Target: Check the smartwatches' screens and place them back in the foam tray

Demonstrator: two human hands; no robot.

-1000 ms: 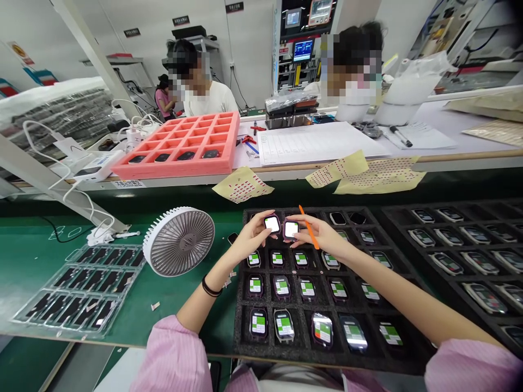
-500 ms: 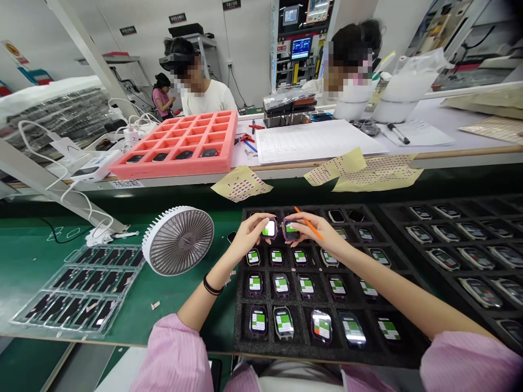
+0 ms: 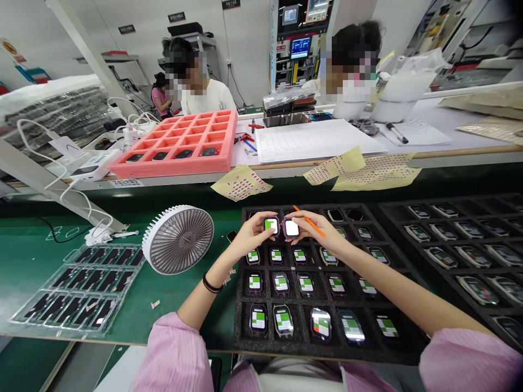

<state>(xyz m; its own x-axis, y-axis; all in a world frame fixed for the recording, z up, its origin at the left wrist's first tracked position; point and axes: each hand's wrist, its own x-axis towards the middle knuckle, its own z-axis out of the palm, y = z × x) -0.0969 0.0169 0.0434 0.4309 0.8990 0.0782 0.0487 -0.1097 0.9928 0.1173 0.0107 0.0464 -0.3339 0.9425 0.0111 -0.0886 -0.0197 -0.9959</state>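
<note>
Between the fingers of my left hand (image 3: 252,233) is a smartwatch (image 3: 271,225) with a lit green-and-white screen; the thumb lies at its lower edge. My right hand (image 3: 315,226) grips a second smartwatch (image 3: 291,228), whose screen is mostly white. An orange stick-like tool (image 3: 309,221) is also tucked in the right hand, slanting across the fingers. Both watches are strapless, held side by side above the back rows of a black foam tray (image 3: 267,348). Several more watches sit in the tray's compartments, such as one watch (image 3: 259,318) in the front row, many with lit green-and-white screens.
A white fan (image 3: 180,239) stands left of the tray, beside a clear plastic tray (image 3: 65,326) of black pieces. Another foam tray (image 3: 433,272) of watches lies right. A pink foam tray (image 3: 171,169) and papers rest on the shelf ahead. Co-workers (image 3: 208,95) sit beyond.
The left watch's screen went from mostly white to green and white; the right one's from green to mostly white. My left thumb has shifted onto its watch's lower edge.
</note>
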